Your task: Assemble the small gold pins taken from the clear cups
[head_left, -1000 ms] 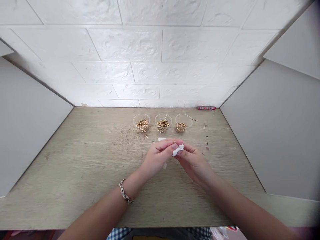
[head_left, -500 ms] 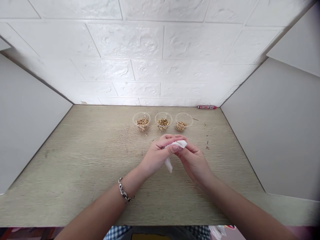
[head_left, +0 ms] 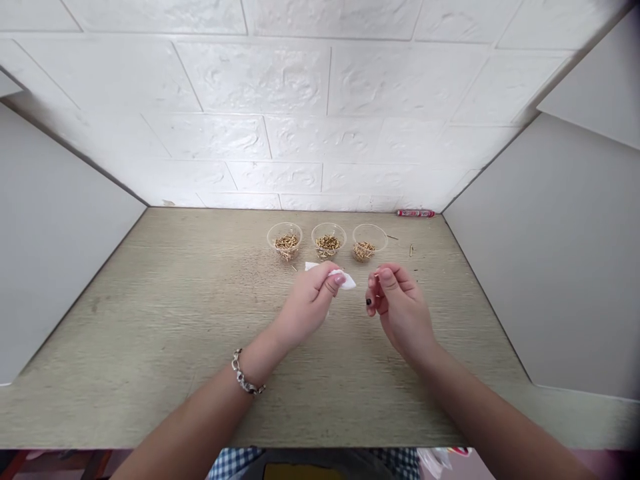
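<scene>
My left hand is closed around a crumpled white tissue, thumb pressed on top. To its right, my right hand has thumb and index finger pinched together; whatever sits between the tips is too small to make out. A dark spot shows on one of its fingertips. Beyond both hands stand three clear plastic cups in a row. The left cup, the middle cup and the right cup each hold many small brass-coloured metal pins.
A red marker lies against the white brick wall. One loose brass pin and a thin dark stick rest right of the cups. Grey panels bound the wooden table on both sides.
My hands have parted: the right hand has come off the tissue and moved right, its fingers still pinched. The left hand keeps hold of the tissue.
</scene>
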### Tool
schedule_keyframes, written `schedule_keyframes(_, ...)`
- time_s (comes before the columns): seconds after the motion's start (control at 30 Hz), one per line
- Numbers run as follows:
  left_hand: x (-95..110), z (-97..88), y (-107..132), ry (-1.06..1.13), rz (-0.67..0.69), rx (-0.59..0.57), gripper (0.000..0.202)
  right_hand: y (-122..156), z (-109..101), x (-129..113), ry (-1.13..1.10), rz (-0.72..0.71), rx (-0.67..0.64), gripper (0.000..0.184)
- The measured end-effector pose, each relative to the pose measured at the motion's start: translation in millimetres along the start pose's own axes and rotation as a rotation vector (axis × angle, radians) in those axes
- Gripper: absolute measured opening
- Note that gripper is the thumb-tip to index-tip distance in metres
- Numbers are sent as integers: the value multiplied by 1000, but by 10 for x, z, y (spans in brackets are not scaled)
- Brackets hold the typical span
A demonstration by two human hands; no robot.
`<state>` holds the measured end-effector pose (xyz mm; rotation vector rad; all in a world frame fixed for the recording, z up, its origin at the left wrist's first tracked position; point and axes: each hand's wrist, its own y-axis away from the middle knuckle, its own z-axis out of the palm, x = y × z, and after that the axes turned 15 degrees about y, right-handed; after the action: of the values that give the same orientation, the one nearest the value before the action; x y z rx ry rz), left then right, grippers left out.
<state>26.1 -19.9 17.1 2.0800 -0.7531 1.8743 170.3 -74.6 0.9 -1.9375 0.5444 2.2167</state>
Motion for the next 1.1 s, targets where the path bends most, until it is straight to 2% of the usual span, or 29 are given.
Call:
schedule_keyframes(0.17, -18, 43, 30, -315, 185, -174, 41, 75, 14, -27, 72, -103, -69, 30)
schedule_keyframes(0.27, -41, 57, 37, -406, 234, -235, 40, 116, 12, -15, 156, -182, -107, 27)
schedule_keyframes(0.4, -63, 34, 25, -423, 235, -179, 34, 93, -19, 2, 300, -232, -114, 19)
schedule_keyframes(0.57, -97, -6, 2, -450, 234, -74, 22, 25, -49, 6, 380, -202, -96, 18)
schedule_keyframes(0.73, -129, -12, 1, -483, 255, -75, 23, 14, -54, 24, 433, -189, -62, 19)
schedule_keyframes(0.83, -140, -12, 8, -510, 278, -85, 22, 14, -72, 11, 591, -276, -37, 20)
schedule_keyframes(1.0, -161, -31, 22, -661, 369, -104, 19, 9, -116, -54, 1002, -496, 19, 17)
schedule_keyframes(1.1, -170, -43, 31, -747, 415, -137, 21, 3, -129, -59, 1136, -624, 23, 17)
